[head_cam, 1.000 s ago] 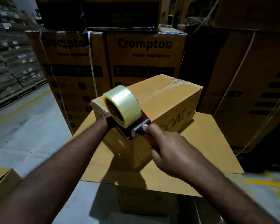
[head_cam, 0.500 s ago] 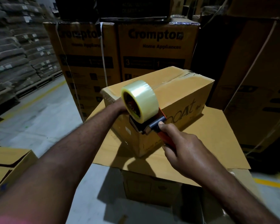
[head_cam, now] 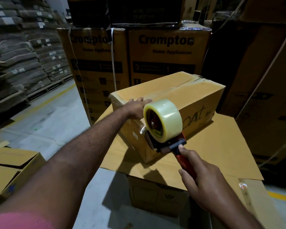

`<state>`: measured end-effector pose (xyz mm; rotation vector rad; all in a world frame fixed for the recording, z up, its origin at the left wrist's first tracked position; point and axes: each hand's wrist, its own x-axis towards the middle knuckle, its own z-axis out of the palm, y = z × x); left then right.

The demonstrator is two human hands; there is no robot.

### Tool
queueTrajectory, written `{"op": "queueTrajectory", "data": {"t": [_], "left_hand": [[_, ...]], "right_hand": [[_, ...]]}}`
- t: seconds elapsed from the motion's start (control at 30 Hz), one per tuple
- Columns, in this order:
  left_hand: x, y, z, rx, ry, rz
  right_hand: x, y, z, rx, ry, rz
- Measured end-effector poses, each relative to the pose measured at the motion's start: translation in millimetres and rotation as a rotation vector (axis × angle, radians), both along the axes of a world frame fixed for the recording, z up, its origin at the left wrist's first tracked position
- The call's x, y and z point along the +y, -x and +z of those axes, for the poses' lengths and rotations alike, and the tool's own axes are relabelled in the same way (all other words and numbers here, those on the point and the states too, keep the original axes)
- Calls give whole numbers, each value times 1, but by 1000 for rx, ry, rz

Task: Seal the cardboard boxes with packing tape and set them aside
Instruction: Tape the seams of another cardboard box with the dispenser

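Pink sleeve lowest in the left corner. Just ahead on the other side, right hand curled round the red handle of the tape dispenser, thumb tip up against the black piece at the handle's top. Clear tape roll upright on the dispenser, with the dispenser's front end against the near end face of the cardboard box. Left hand laid flat on the box's top beside the roll, fingers straight, gripping nothing. Glossy tape along the top seam of the box, flaps closed. Box resting on a flat cardboard sheet, itself spread over a lower carton on the grey floor. Down at the left, open boxes on the floor. Beyond the work, two tall Crompton cartons side by side, white straps round the left one, darker cartons stacked above. Farthest left, grey sacks piled high on pallets, behind a yellow line on the floor.
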<state>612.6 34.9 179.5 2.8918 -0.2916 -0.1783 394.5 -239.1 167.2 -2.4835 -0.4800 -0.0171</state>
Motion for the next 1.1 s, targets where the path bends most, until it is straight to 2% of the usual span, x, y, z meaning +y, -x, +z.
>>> {"op": "queueTrajectory", "data": {"t": [0.1, 0.23, 0.37, 0.5, 0.7, 0.83, 1.0, 1.1], "left_hand": [[-20, 27, 15, -35, 37, -41], [-28, 53, 12, -8, 239, 30], [-11, 55, -13, -73, 88, -120], [-9, 50, -15, -109, 74, -164], [-6, 41, -9, -12, 22, -179], [-12, 44, 5, 22, 59, -167], [-6, 42, 1, 48, 11, -175], [-8, 48, 9, 71, 106, -134]], "right_hand": [[-3, -4, -6, 26, -4, -26], [7, -7, -10, 7, 12, -31], [14, -4, -19, -1, -14, -48], [25, -3, -28, -11, -70, -70], [35, -6, -29, 0, -164, -86], [37, -11, -28, 51, -185, -132], [42, -6, -31, 5, -67, -110], [40, -9, -29, 42, -109, -128]]}}
